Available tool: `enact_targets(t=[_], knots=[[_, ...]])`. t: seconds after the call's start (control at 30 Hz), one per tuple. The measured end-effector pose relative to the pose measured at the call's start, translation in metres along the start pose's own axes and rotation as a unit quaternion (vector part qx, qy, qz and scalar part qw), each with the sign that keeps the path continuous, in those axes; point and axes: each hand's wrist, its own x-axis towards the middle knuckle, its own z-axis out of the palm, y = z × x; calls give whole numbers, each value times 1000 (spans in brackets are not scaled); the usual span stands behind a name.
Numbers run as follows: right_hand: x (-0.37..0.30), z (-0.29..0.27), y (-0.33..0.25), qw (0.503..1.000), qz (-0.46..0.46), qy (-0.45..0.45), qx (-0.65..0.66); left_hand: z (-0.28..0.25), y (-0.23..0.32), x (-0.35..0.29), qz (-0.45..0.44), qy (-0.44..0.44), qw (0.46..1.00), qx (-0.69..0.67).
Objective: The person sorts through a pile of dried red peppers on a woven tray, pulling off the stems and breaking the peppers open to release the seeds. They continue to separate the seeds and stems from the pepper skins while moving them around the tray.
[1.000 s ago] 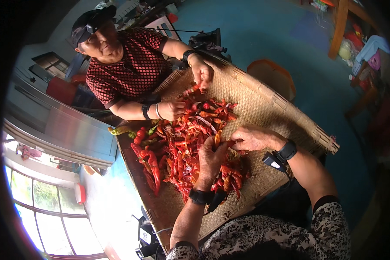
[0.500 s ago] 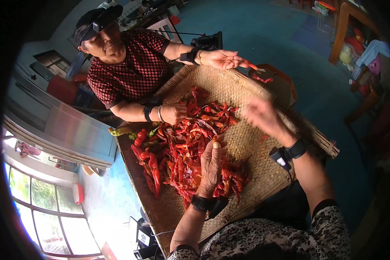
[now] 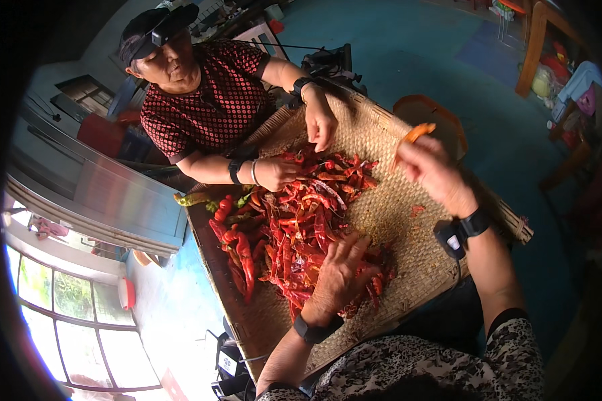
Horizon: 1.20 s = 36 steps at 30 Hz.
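One orange pepper [image 3: 421, 131] slants right of the chili pile [image 3: 294, 247], by the right hand [image 3: 438, 175], grip unclear; left hand [image 3: 342, 273] spread atop.

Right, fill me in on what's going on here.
Two people are at a woven tray heaped with red peppers. The near person's left hand is spread over the heap; an orange pepper is at the right hand's fingers, held or just released, I can't tell. The co-worker opposite has one hand at the heap.
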Motion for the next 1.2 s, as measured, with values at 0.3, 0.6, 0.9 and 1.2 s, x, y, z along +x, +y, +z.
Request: enact_targets(t=[0.3, 0.6, 0.9, 1.2], knots=[[9, -8, 16, 988, 2, 14, 151, 6, -3, -11, 72, -61, 982, 167], [-24, 52, 39, 884, -17, -387, -264, -16, 7, 3, -111, 62, 991, -46], [-29, 69, 22, 930, -10, -358, -79, 6, 2, 17, -144, 152, 884, -418], [-22, 49, 20, 957, 84, -260, -94, -9, 0, 16, -127, 174, 930, -298]])
